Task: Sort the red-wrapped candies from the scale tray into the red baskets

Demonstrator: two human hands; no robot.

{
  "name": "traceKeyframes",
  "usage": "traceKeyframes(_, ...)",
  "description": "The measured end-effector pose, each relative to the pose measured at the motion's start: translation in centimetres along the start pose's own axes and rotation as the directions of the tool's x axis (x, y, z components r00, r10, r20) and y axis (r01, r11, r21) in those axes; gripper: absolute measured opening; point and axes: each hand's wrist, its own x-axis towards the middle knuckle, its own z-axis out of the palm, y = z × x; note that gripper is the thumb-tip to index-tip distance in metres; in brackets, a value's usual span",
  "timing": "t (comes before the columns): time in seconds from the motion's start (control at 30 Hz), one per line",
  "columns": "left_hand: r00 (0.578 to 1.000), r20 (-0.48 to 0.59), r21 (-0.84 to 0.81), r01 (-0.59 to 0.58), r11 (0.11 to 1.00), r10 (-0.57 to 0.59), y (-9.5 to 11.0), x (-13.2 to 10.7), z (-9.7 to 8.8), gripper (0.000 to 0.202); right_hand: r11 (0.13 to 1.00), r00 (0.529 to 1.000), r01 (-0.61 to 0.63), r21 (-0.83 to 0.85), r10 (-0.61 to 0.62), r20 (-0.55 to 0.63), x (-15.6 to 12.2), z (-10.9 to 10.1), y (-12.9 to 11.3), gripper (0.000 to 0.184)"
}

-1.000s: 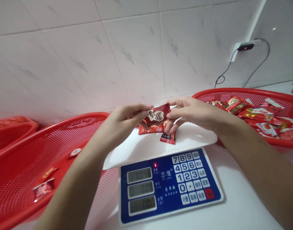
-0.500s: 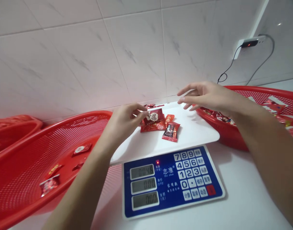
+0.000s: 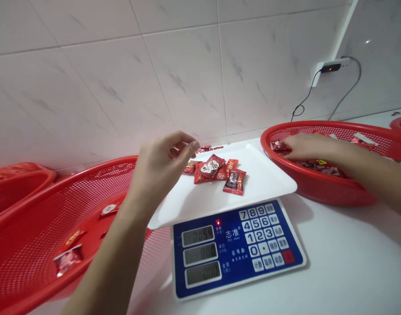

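So you're working over a white scale tray (image 3: 253, 183) here, and your left hand (image 3: 163, 164) is hanging just above its left corner, fingers loosely curled and a bit apart, not touching anything and not holding anything I can see. Your right hand (image 3: 305, 148) is reaching down into the right red mesh basket (image 3: 295, 124), fingertips buried among the candy packets (image 3: 314, 164) (can't tell if you're actually clamping one, since the red wrappers right at your fingers make it hard to see).

On the tray you're keeping a small cluster of red candy packets (image 3: 211, 168), lying flat and overlapping, with a darker one (image 3: 235, 181) sitting just to the right. One more wrapper (image 3: 205, 148) is resting by the tray's far edge. The digital price scale (image 3: 236, 249) under it is showing about 0054 in the top window, zeros below.

To your left, the other red mesh basket (image 3: 89, 179) is holding a few loose packets (image 3: 67, 259), and a red tub (image 3: 19, 175) is sitting beyond it against the tiled wall (image 3: 89, 87).
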Motion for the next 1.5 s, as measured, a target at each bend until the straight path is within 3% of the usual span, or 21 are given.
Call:
traceKeyframes(0.1,0.999,0.034,0.0,0.014,1.0,-0.014,0.2,-0.1,-0.1,0.017,0.997,0.987,-0.066,-0.029,0.07,0.144,-0.4,0.6,-0.3,0.032)
traceKeyframes(0.23,0.997,0.071,0.012,0.014,1.0,-0.015,0.7,-0.2,-0.3,0.017,0.982,0.974,-0.164,-0.095,0.177,0.143,-1.0,0.9,-1.1,0.041)
traceKeyframes(0.33,0.996,0.084,0.032,0.008,0.999,-0.011,1.0,-0.2,-0.4,0.016,0.986,0.986,-0.116,-0.12,0.129,0.103,-1.5,0.5,-1.2,0.025)
traceKeyframes(0.43,0.994,0.109,0.028,0.008,1.0,-0.011,1.0,-0.2,-0.3,0.018,0.989,0.998,-0.061,-0.133,0.063,0.009,-2.5,-1.1,-1.2,0.022)
traceKeyframes(0.5,0.992,0.123,-0.004,0.007,1.0,-0.006,0.9,-0.2,-0.2,0.02,0.989,0.99,-0.074,-0.128,0.057,-0.133,-3.3,-2.7,-1.4,0.026)
traceKeyframes(0.57,0.994,0.107,-0.055,0.001,0.999,0.005,0.7,-0.2,0.0,0.021,0.997,0.923,-0.077,-0.009,0.068,-0.378,-4.2,-4.2,-2.1,0.021)
traceKeyframes(0.6,0.996,0.094,-0.085,0.002,0.996,0.006,0.6,-0.2,0.1,0.021,0.991,0.891,-0.008,0.134,0.068,-0.448,-4.6,-4.7,-2.7,0.019)
traceKeyframes(0.63,0.996,0.089,-0.114,0.008,0.993,0.002,0.6,-0.2,0.2,0.024,0.944,0.884,0.109,0.312,0.052,-0.465,-5.0,-4.9,-3.4,0.018)
traceKeyframes(0.7,0.993,0.115,-0.167,0.028,0.986,-0.008,0.8,-0.2,0.2,0.035,0.69,0.932,0.319,0.65,-0.106,-0.346,-5.8,-4.6,-4.9,0.014)
traceKeyframes(0.77,0.983,0.184,-0.21,0.034,0.977,0.005,1.2,-0.2,0.1,0.046,0.457,0.922,0.345,0.82,-0.329,-0.205,-6.4,-3.6,-6.4,0.01)
traceKeyframes(0.83,0.964,0.261,-0.256,0.026,0.966,0.044,1.5,-0.3,0.1,0.049,0.357,0.884,0.296,0.886,-0.455,-0.112,-6.6,-2.3,-7.5,0.008)
traceKeyframes(0.93,0.939,0.338,-0.321,0.057,0.945,0.058,1.6,-0.2,0.3,0.034,0.306,0.842,0.218,0.927,-0.54,-0.02,-6.2,-0.8,-8.0,0.01)
traceKeyframes(1.03,0.938,0.346,-0.35,0.104,0.931,0.025,1.3,-0.1,0.8,0.016,0.292,0.809,0.199,0.935,-0.588,0.012,-5.5,-0.1,-7.5,0.02)
traceKeyframes(1.27,0.948,0.317,-0.326,0.117,0.938,-0.008,0.9,0.0,0.9,0.02,0.25,0.84,0.313,0.916,-0.522,-0.144,-5.0,0.4,-7.2,0.028)
traceKeyframes(1.4,0.948,0.316,-0.383,0.155,0.911,-0.029,1.3,-0.3,1.0,0.036,0.121,0.843,0.324,0.938,-0.487,-0.228,-5.5,0.4,-8.2,0.02)
traceKeyframes(1.5,0.938,0.347,-0.481,0.185,0.857,-0.008,1.5,-0.5,1.4,0.03,0.063,0.837,0.336,0.94,-0.478,-0.267,-5.7,0.4,-8.5,0.019)
